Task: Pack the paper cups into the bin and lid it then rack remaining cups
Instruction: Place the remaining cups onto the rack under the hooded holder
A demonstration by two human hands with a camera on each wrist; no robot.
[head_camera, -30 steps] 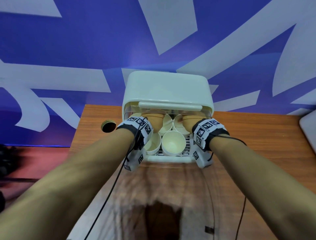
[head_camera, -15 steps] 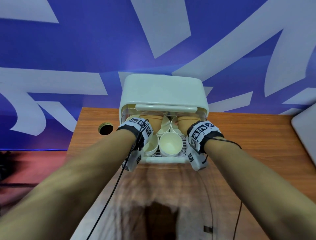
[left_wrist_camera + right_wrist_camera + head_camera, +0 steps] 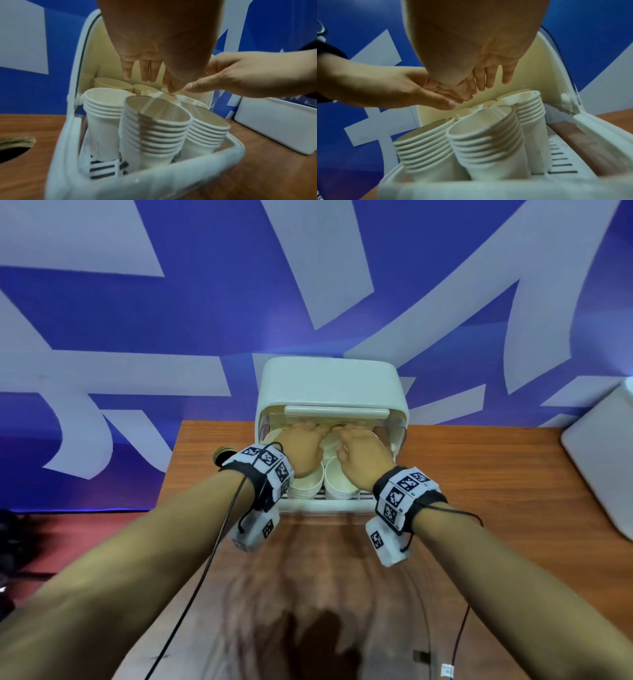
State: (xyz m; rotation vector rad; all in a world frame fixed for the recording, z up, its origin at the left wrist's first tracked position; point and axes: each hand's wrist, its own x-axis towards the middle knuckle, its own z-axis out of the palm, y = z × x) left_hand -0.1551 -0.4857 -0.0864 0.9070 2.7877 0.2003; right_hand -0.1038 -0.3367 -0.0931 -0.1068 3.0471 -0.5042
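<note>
A cream bin [image 3: 329, 503] stands at the table's far edge with its lid [image 3: 330, 381] raised at the back. Several stacks of white paper cups [image 3: 306, 486] stand upright inside, seen close in the left wrist view [image 3: 155, 121] and the right wrist view [image 3: 484, 135]. My left hand [image 3: 305, 446] and right hand [image 3: 359, 450] reach in side by side over the rear stacks, under the lid's edge. The left hand's fingers [image 3: 144, 70] and the right hand's fingers [image 3: 489, 77] point straight down just above the cup rims and hold nothing. The thumbs nearly touch.
A white box [image 3: 599, 474] sits on the wooden table [image 3: 479, 474] at the right, about a hand's width from the bin. A round cable hole [image 3: 224, 455] lies left of the bin. A blue and white wall stands right behind.
Both hands have moved from the bin's left and right sides toward its middle and now meet over the rear cup stacks. The cups and lid look unmoved.
</note>
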